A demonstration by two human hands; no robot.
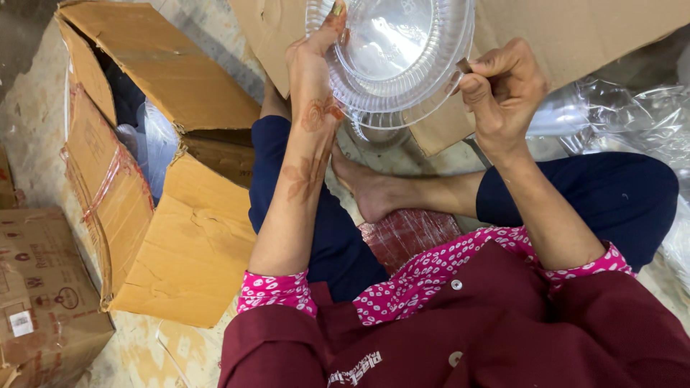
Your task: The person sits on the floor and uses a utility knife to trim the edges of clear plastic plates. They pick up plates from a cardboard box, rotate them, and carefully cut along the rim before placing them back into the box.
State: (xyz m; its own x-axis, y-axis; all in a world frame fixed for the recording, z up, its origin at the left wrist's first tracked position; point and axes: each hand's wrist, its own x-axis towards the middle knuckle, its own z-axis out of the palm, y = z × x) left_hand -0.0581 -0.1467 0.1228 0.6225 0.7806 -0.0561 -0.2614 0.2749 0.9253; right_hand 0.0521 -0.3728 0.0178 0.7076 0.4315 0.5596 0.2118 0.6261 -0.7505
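- Two hands hold a stack of clear round ribbed plastic bowls [392, 57] at the top centre of the frame.
- The left hand [313, 72] grips the stack's left rim, fingers curled over it.
- The right hand [503, 86] pinches the right rim, fingers closed.
- An open brown cardboard box [172, 215] lies at left, with clear plastic items inside.
- Crumpled clear plastic wrap [632, 115] sits at right.
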